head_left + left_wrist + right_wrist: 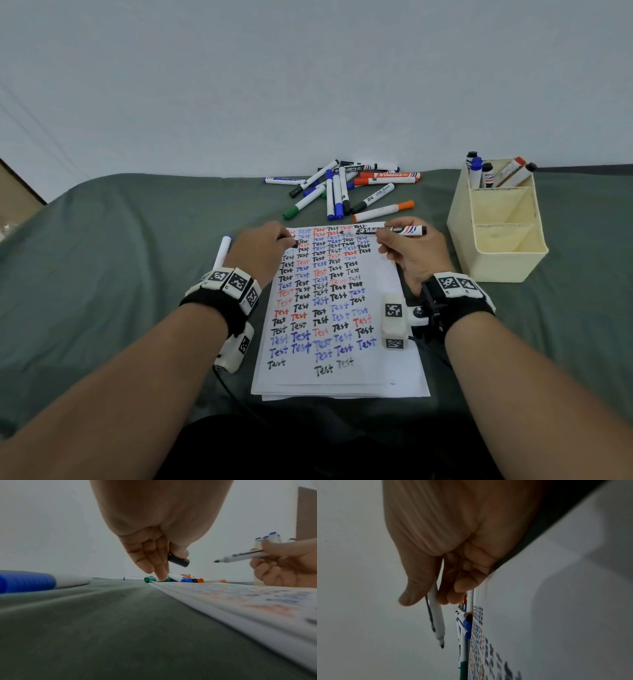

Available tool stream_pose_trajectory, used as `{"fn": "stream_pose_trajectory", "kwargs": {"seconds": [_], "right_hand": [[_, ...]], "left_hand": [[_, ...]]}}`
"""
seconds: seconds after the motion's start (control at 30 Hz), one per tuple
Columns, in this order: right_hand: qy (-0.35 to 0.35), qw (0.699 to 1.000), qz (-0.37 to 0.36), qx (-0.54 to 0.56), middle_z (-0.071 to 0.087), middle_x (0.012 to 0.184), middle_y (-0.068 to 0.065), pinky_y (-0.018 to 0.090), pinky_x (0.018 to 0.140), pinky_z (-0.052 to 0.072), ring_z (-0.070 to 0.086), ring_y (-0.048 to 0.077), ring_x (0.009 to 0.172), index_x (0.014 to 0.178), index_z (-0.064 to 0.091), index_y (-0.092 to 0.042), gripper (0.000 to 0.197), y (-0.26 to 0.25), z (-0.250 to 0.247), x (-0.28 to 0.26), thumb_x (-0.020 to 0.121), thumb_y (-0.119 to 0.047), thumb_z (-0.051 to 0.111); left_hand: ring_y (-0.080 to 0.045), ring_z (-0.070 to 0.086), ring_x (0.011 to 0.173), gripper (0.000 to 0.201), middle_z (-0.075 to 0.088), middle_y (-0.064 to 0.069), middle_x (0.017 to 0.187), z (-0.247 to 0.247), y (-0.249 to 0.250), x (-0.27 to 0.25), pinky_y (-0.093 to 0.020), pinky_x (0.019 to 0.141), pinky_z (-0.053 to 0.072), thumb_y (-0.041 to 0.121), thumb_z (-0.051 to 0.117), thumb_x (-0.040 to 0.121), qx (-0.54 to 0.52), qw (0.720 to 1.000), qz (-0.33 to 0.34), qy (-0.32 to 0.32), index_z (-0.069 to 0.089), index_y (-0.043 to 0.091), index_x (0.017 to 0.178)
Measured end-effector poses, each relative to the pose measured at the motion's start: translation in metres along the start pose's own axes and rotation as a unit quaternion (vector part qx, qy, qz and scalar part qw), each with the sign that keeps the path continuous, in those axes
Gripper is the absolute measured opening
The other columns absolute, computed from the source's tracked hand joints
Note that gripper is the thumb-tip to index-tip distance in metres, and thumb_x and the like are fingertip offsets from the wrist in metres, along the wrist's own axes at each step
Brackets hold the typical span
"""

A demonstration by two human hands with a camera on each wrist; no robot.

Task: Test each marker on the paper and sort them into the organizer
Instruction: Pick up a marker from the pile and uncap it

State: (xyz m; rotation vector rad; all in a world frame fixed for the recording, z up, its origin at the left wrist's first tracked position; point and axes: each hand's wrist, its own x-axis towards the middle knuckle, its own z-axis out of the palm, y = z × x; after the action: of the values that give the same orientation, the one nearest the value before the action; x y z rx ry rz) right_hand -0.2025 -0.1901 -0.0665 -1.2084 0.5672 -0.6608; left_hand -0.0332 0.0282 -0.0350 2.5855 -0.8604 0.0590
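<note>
A white paper (376,342) covered in rows of the word "Test" lies in front of me. My right hand (411,253) grips an uncapped black marker (394,230), held level above the paper's top edge with its tip (216,561) pointing left. My left hand (263,250) pinches the marker's black cap (179,560) between thumb and fingers, while one finger presses on the paper's top left corner. In the right wrist view the marker (435,615) sits between thumb and fingers. A cream organizer (496,253) at the right holds several markers in its back compartment.
A heap of loose markers (342,192) lies beyond the paper near the wall. One blue-capped marker (222,250) lies left of my left hand. The green cloth (120,274) covers the whole surface. The organizer's two front compartments (503,240) hold nothing.
</note>
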Motion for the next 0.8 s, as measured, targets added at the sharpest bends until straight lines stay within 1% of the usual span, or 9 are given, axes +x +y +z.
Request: {"fn": "stream_pose_trajectory", "kwargs": {"seconds": [0.1, 0.17, 0.23, 0.33, 0.4, 0.47, 0.53, 0.67, 0.8], "right_hand": [[-0.008, 0.999, 0.011, 0.029, 0.076, 0.086, 0.02, 0.029, 0.06, 0.054, 0.069, 0.025, 0.069, 0.091, 0.076, -0.011, 0.015, 0.0, 0.002, 0.0, 0.08, -0.005, 0.083], [-0.015, 0.999, 0.013, 0.036, 0.076, 0.086, 0.021, 0.028, 0.06, 0.055, 0.07, 0.025, 0.068, 0.092, 0.076, -0.007, 0.012, 0.0, 0.002, -0.001, 0.082, -0.002, 0.08], [-0.024, 0.999, 0.012, 0.037, 0.076, 0.087, 0.022, 0.026, 0.059, 0.055, 0.07, 0.025, 0.068, 0.092, 0.076, -0.007, 0.012, -0.001, 0.002, -0.001, 0.082, 0.0, 0.079], [-0.037, 0.999, 0.009, 0.03, 0.076, 0.088, 0.023, 0.025, 0.06, 0.054, 0.069, 0.025, 0.068, 0.092, 0.077, -0.007, 0.014, 0.0, 0.001, -0.002, 0.081, 0.0, 0.08], [-0.043, 0.999, 0.007, 0.023, 0.076, 0.088, 0.023, 0.025, 0.059, 0.053, 0.068, 0.024, 0.067, 0.09, 0.078, -0.009, 0.013, 0.0, 0.001, -0.002, 0.08, -0.001, 0.081], [-0.05, 0.999, 0.006, 0.016, 0.076, 0.087, 0.023, 0.024, 0.058, 0.052, 0.068, 0.023, 0.066, 0.086, 0.081, -0.011, 0.011, 0.001, 0.001, -0.001, 0.079, -0.003, 0.083], [-0.058, 0.998, 0.005, 0.008, 0.076, 0.087, 0.022, 0.023, 0.057, 0.051, 0.068, 0.022, 0.066, 0.085, 0.082, -0.015, 0.012, 0.001, 0.001, -0.001, 0.077, -0.005, 0.085], [-0.065, 0.998, 0.004, 0.002, 0.077, 0.087, 0.02, 0.022, 0.059, 0.051, 0.068, 0.019, 0.068, 0.087, 0.083, -0.018, 0.015, 0.003, 0.0, -0.001, 0.076, -0.008, 0.086], [-0.074, 0.997, 0.002, -0.008, 0.077, 0.088, 0.019, 0.023, 0.062, 0.051, 0.068, 0.018, 0.069, 0.089, 0.082, -0.018, 0.017, 0.005, -0.002, 0.0, 0.075, -0.009, 0.087]], "left_hand": [[-0.009, 0.054, 0.062, 0.019, 0.06, 0.008, 0.073, 0.001, 0.011, 0.0, -0.028, 0.052, 0.033, 0.039, 0.047, 0.104, 0.02, 0.999, 0.03, -0.032, 0.06, 0.025, 0.105], [-0.009, 0.054, 0.064, 0.019, 0.059, 0.008, 0.075, -0.001, 0.016, 0.002, -0.028, 0.052, 0.032, 0.038, 0.045, 0.105, 0.031, 0.997, 0.046, -0.043, 0.058, 0.025, 0.108], [-0.009, 0.054, 0.064, 0.019, 0.06, 0.006, 0.076, -0.002, 0.021, 0.005, -0.028, 0.052, 0.032, 0.037, 0.044, 0.105, 0.026, 0.998, 0.049, -0.043, 0.058, 0.025, 0.109], [-0.011, 0.054, 0.064, 0.021, 0.06, 0.005, 0.076, -0.002, 0.026, 0.007, -0.029, 0.052, 0.033, 0.035, 0.042, 0.106, 0.021, 0.997, 0.061, -0.043, 0.057, 0.023, 0.113], [-0.01, 0.053, 0.065, 0.02, 0.06, 0.006, 0.077, 0.0, 0.029, 0.007, -0.029, 0.052, 0.033, 0.035, 0.042, 0.106, 0.016, 0.996, 0.072, -0.049, 0.057, 0.023, 0.115], [-0.009, 0.054, 0.068, 0.02, 0.061, 0.006, 0.081, 0.002, 0.031, 0.006, -0.03, 0.054, 0.036, 0.036, 0.042, 0.106, 0.009, 0.995, 0.079, -0.055, 0.056, 0.025, 0.115], [-0.011, 0.056, 0.07, 0.019, 0.062, 0.006, 0.08, 0.003, 0.033, 0.005, -0.032, 0.056, 0.04, 0.038, 0.042, 0.106, 0.012, 0.994, 0.087, -0.064, 0.056, 0.027, 0.114], [-0.012, 0.055, 0.066, 0.018, 0.059, 0.006, 0.075, 0.004, 0.036, 0.002, -0.03, 0.053, 0.034, 0.037, 0.042, 0.106, 0.017, 0.992, 0.099, -0.078, 0.055, 0.027, 0.113], [-0.011, 0.055, 0.068, 0.019, 0.059, 0.007, 0.077, 0.002, 0.038, 0.001, -0.03, 0.054, 0.034, 0.037, 0.042, 0.106, 0.012, 0.992, 0.097, -0.078, 0.055, 0.025, 0.115]]}}
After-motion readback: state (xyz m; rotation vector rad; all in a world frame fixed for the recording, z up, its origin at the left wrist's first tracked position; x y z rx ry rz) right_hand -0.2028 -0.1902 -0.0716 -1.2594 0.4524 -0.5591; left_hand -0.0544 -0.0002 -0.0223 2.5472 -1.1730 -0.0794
